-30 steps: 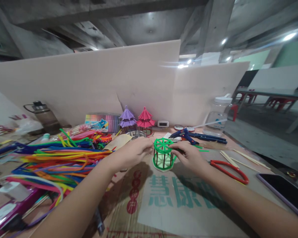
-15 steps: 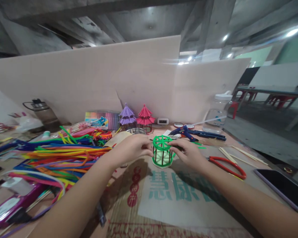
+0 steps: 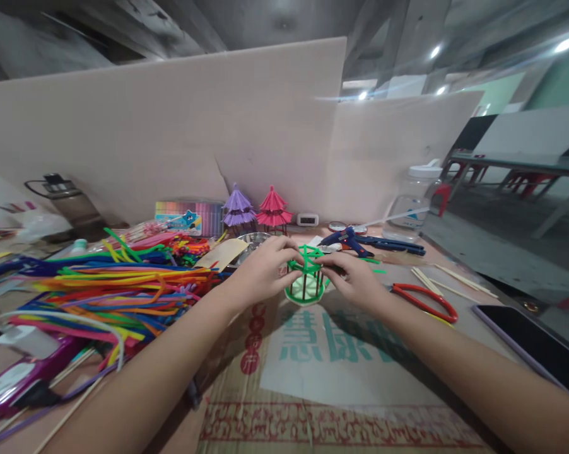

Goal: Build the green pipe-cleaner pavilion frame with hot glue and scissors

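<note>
Pale upright boards point(image 3: 180, 145) are backing a cluttered worktable, seen by an onlooker standing near. At centre, a small round cage of fuzzy green rims and dark posts point(image 3: 305, 292) is standing upright near a whitish sheet with teal characters point(image 3: 322, 378). The left hand point(image 3: 268, 268), a moment ago beside the top rim, is now closing thumb and fingers on its left side; the right hand point(image 3: 349, 275) is pinching the right, probably steadying it. Beyond, a shiny round metal dish point(image 3: 256, 237) is sitting partly hidden, contents unclear; a flat case point(image 3: 190, 217) is holding coloured markers; a clear, white-lidded plastic jar point(image 3: 410, 208) is showing no distinguishable contents.
</note>
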